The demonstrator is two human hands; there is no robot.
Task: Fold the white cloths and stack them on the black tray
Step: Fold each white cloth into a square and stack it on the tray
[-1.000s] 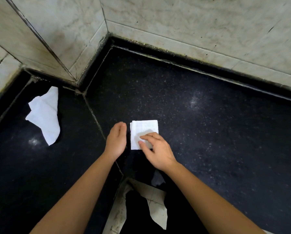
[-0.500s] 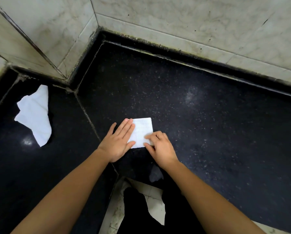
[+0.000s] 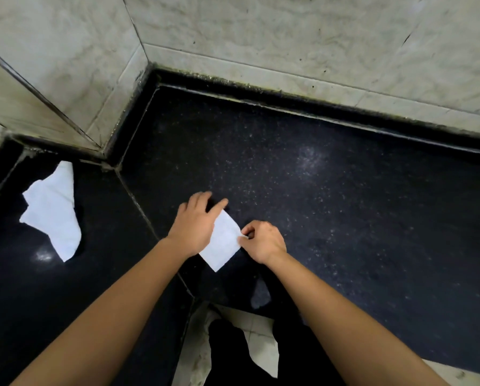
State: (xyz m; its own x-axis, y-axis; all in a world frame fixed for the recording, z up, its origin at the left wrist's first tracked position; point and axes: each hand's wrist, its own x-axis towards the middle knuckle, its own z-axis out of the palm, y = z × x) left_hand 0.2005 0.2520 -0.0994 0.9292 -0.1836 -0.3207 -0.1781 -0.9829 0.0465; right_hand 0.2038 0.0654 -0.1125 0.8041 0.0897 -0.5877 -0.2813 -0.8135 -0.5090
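A small folded white cloth lies turned at an angle on the black speckled counter, near its front edge. My left hand rests flat on the cloth's left part, fingers spread and straight. My right hand pinches the cloth's right corner between thumb and curled fingers. A second white cloth, crumpled and unfolded, lies on the left counter section, well apart from both hands. No tray is visible.
Pale marble walls close off the counter at the back and at the left corner. A seam divides the two black counter sections. Below the front edge are my dark trousers and a light tiled floor.
The folded cloth has been rotated from square to diagonal. My left hand slid further over it, and my right hand went from pressing its lower edge to pinching its right corner.
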